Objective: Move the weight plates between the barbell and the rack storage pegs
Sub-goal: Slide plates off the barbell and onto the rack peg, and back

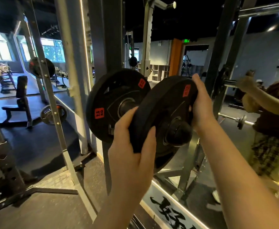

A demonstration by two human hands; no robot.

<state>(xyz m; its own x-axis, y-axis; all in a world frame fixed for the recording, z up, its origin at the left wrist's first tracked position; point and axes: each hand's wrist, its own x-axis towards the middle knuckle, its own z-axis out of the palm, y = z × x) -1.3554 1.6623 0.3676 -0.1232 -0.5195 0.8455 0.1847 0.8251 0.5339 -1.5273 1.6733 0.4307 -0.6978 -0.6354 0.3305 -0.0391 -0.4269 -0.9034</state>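
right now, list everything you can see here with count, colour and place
round rubber weight plates with red labels: 2, black, centre; near one gripped at its rim, far one behind it
stub peg end: 1, black, through near plate's hole
steel rack uprights: several, grey, left and centre
wall mirror: 1, right, reflecting a person
padded bench: 1, black, left
left hand: 1, on lower rim
right hand: 1, on upper rim

We see the storage peg (176, 132) carrying two black weight plates: near plate (166, 104) at its tip, far plate (112, 100) behind.
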